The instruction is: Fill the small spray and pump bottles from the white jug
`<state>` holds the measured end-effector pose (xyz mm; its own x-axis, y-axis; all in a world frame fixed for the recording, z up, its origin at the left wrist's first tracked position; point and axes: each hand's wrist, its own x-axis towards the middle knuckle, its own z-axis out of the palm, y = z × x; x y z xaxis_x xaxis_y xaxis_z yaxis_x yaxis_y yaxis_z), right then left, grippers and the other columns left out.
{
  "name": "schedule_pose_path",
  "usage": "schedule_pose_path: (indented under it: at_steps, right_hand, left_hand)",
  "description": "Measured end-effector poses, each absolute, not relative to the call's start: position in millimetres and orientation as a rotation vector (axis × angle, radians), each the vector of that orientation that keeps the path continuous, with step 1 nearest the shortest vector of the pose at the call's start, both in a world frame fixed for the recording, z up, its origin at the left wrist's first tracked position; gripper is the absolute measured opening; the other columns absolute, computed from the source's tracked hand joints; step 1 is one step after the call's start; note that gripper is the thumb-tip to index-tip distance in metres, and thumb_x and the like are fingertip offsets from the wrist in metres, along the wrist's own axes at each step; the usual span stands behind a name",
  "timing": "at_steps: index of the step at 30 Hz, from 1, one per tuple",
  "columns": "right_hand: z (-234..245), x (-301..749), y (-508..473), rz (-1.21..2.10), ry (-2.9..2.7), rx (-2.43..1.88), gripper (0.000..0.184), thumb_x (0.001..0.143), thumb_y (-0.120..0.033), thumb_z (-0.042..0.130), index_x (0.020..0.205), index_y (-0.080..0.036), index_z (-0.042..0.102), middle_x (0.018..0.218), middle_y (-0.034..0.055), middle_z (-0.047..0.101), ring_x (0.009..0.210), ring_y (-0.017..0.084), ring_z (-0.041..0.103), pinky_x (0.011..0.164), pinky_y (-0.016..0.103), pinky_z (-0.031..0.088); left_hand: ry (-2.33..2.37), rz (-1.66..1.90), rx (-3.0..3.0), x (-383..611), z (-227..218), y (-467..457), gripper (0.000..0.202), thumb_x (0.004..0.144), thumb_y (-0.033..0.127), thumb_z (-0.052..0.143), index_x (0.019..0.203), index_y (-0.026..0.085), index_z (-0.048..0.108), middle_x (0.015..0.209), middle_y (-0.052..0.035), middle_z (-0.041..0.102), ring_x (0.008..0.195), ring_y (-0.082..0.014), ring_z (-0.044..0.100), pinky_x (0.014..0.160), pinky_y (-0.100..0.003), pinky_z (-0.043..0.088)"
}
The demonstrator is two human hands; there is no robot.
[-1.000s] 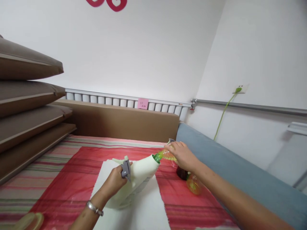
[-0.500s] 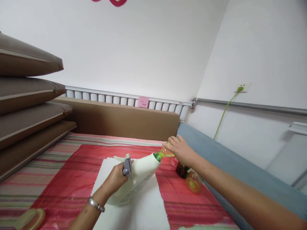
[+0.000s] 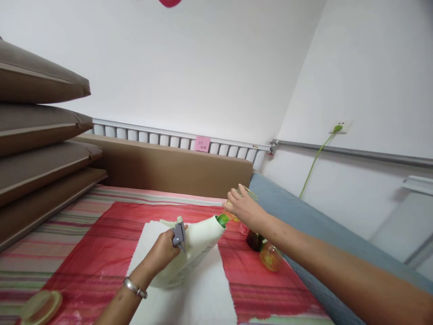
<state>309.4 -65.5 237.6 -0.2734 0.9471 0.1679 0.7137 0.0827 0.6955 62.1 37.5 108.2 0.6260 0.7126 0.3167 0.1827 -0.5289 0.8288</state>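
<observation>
My left hand [image 3: 161, 251] is closed around a pale green spray bottle [image 3: 196, 246], tilted with its open neck pointing right; its grey trigger part [image 3: 178, 235] sits against my fingers. My right hand [image 3: 241, 206] grips a small clear bottle with yellow-green liquid [image 3: 230, 215], its green mouth [image 3: 222, 220] pressed to the spray bottle's neck. Both are held above a white towel [image 3: 199, 293] lying on a red plastic sheet [image 3: 101, 253].
A dark brown jar [image 3: 254, 240] and a round yellowish bottle [image 3: 269, 257] stand right of the towel by a grey-blue padded edge [image 3: 304, 216]. Brown cushions [image 3: 37, 149] are stacked at left. A clear lid [image 3: 39, 307] lies at the lower left. A green cable [image 3: 314, 160] hangs on the wall.
My right hand has raised the back end of the small bottle, tipping it more steeply into the spray bottle's neck. My left hand has held still.
</observation>
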Motion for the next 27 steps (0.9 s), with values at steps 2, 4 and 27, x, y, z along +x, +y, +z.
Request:
schedule_pose_path:
  at_steps: [2,4,27]
  right_hand:
    - [234.2,304.3,-60.5,0.985,2.072,1.676,0.025,0.079,-0.01,0.053,0.098,-0.02,0.066,0.11,0.0143,0.062,0.112,0.032,0.046,0.103,0.059,0.015]
    - [230.5,299.0,-55.9,0.964,2.084,1.706,0.025,0.076,-0.008,0.057,0.092,-0.023,0.068,0.109,0.0101,0.063,0.113,0.031,0.046,0.105,0.057,0.013]
    - [60.6,269.2,-113.2,-0.351,2.041,3.489,0.079,0.059,-0.036,0.064,0.132,-0.022,0.036,0.123,0.0092,0.058,0.113,0.028,0.055,0.094,0.041,0.043]
  left_hand:
    - [0.686,0.848,2.045,62.3,106.6,37.6,0.06,0.058,0.002,0.046,0.113,0.017,0.064,0.078,-0.0027,0.071,0.076,-0.022,0.066,0.066,-0.023,0.045]
    - [0.675,0.857,2.038,62.8,105.1,37.3,0.059,0.058,0.002,0.046,0.111,0.018,0.064,0.083,-0.004,0.072,0.081,-0.0227,0.066,0.07,-0.024,0.045]
    - [0.692,1.174,1.383,47.3,56.1,76.3,0.059,0.058,0.02,0.071,0.115,0.012,0.06,0.092,-0.0056,0.071,0.08,-0.0199,0.065,0.074,-0.027,0.05]
